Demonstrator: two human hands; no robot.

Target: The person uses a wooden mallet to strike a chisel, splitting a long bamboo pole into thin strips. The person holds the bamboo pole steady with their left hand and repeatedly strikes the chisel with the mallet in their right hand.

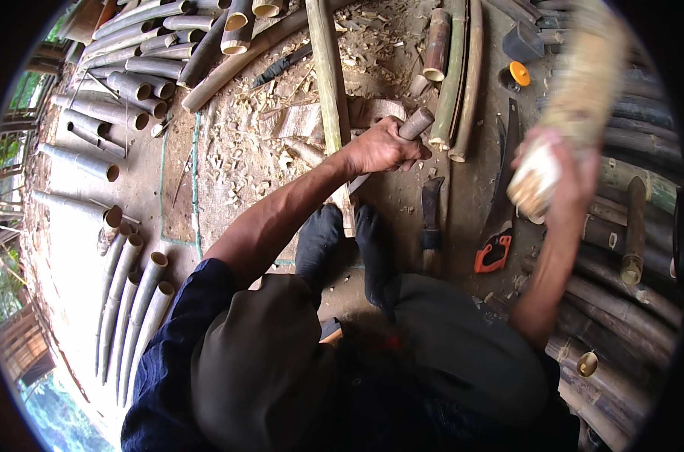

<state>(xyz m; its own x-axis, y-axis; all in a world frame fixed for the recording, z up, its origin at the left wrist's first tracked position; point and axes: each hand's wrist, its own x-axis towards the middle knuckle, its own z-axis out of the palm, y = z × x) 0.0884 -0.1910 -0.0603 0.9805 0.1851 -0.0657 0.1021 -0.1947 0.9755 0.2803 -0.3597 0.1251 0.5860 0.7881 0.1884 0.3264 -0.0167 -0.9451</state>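
Observation:
My left hand (383, 147) is closed around a tool with a round wooden handle (417, 123). A short stretch of its metal blade (358, 183) shows below the fist, beside a long split pole (325, 68); whether blade and pole touch is hard to tell. The pole runs away from me, its near end between my feet. Off to the right, my right hand (571, 181) grips a thick wooden club (583, 83) near its pale, chipped end. Motion blurs the club and part of that hand. My left fist partly hides the blade.
Wood shavings (372, 45) litter the ground ahead. A saw with an orange handle (494, 252) and a dark-handled tool (431, 215) lie between my hands and knees. Bamboo tubes (131, 113) are stacked left, more bamboo (620, 301) right. A yellow disc (519, 73) sits by a grey container (522, 43).

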